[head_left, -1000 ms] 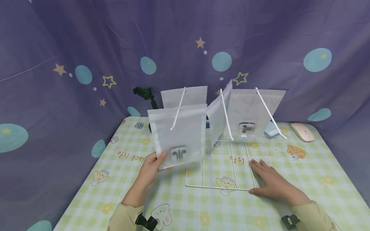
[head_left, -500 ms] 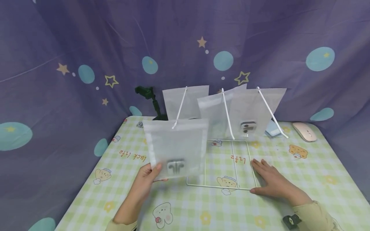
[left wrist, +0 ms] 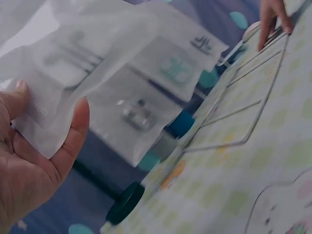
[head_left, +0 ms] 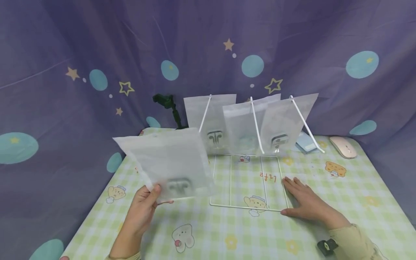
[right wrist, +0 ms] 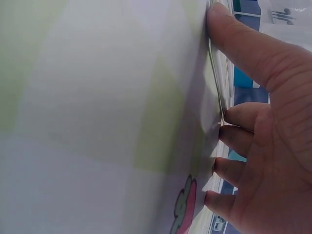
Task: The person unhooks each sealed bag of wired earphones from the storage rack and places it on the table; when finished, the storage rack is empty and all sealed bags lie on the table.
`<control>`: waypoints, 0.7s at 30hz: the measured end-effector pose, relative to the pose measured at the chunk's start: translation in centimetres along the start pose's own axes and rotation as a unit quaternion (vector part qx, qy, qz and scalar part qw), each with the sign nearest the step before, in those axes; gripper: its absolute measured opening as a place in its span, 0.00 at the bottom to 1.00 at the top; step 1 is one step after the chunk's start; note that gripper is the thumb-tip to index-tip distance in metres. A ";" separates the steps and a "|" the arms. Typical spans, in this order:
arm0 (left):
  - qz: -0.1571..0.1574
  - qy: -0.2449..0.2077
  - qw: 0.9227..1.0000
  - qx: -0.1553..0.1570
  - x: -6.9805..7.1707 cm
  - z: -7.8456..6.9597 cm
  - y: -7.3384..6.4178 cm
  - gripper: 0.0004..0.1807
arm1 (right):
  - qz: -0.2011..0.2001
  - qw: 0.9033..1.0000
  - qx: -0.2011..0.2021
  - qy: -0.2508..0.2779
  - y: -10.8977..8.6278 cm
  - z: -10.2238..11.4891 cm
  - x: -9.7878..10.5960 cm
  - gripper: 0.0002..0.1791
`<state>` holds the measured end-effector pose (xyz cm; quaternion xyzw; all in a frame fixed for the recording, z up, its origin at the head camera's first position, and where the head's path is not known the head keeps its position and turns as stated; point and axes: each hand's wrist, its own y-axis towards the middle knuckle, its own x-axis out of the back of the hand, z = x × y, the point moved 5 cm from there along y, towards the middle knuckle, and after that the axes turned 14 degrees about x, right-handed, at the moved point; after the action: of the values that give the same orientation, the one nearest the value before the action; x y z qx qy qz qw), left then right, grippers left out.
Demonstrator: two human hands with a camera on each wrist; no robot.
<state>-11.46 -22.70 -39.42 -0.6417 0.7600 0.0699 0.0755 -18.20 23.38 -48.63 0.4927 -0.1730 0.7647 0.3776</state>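
My left hand (head_left: 143, 204) pinches a frosted plastic bag (head_left: 172, 159) by its lower left corner, thumb in front; wired earphones show through the plastic. The bag is held up left of a white wire display rack (head_left: 245, 207), apart from its left hook (head_left: 204, 115). Similar bags hang on the rack: a left bag (head_left: 211, 110), a middle bag (head_left: 239, 124) and a right bag (head_left: 286, 115). My right hand (head_left: 305, 204) rests on the tablecloth, fingers spread, fingertips and thumb at the rack's right base wire. In the right wrist view its fingertips (right wrist: 225, 134) press down beside that wire.
A pink computer mouse (head_left: 342, 147) lies at the back right, near a light blue flat item (head_left: 305, 142) behind the right hook. A dark green stand (head_left: 173, 113) rises at the back left. Behind the table hangs a purple curtain (head_left: 195, 43).
My left hand has drawn the earphone bag down and left, away from the left hook. The middle bag has swung round to face front, and the right bag has tilted. The right hand stays put.
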 end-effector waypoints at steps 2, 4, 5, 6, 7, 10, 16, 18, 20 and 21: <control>-0.026 -0.012 1.000 0.000 1.5 0.0 -0.2 0.17 | -0.001 1.000 0.001 0.001 0.0 0.0 0.0 0.59; -0.061 -0.012 0.998 0.013 3.0 0.2 -0.4 0.17 | -0.001 1.000 0.002 0.001 0.0 0.0 0.0 0.59; -0.078 -0.011 0.997 0.023 3.8 0.5 -0.5 0.16 | 0.000 1.000 0.000 0.002 0.0 0.0 0.0 0.59; -0.097 -0.007 0.995 0.036 4.6 0.7 -0.7 0.16 | 0.000 1.000 0.000 0.002 0.0 0.0 0.0 0.59; -0.118 -0.003 0.991 0.055 5.3 1.1 -0.8 0.15 | 0.001 1.000 -0.002 0.002 0.0 0.0 0.0 0.59; -0.176 0.036 0.973 0.143 7.3 2.6 -1.2 0.12 | 0.002 1.000 -0.005 0.008 0.0 -0.1 0.0 0.59; -0.187 0.175 0.915 0.311 8.6 6.0 -0.9 0.33 | -0.001 1.000 -0.001 0.011 0.0 -0.2 -0.1 0.59; -0.168 0.201 0.908 0.325 8.3 6.9 -0.3 0.32 | -0.001 1.000 -0.001 0.009 0.0 -0.1 -0.1 0.59; -0.148 0.206 0.909 0.331 7.9 7.6 0.4 0.31 | 0.000 1.000 -0.003 0.005 0.0 -0.1 -0.1 0.59; -0.144 0.206 0.909 0.334 7.7 7.8 0.8 0.30 | 0.000 1.000 -0.002 0.004 0.0 -0.1 -0.1 0.59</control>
<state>-13.28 -28.41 -48.66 -0.6813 0.6373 -0.3333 0.1364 -18.26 23.43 -48.80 0.4891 -0.1732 0.7662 0.3791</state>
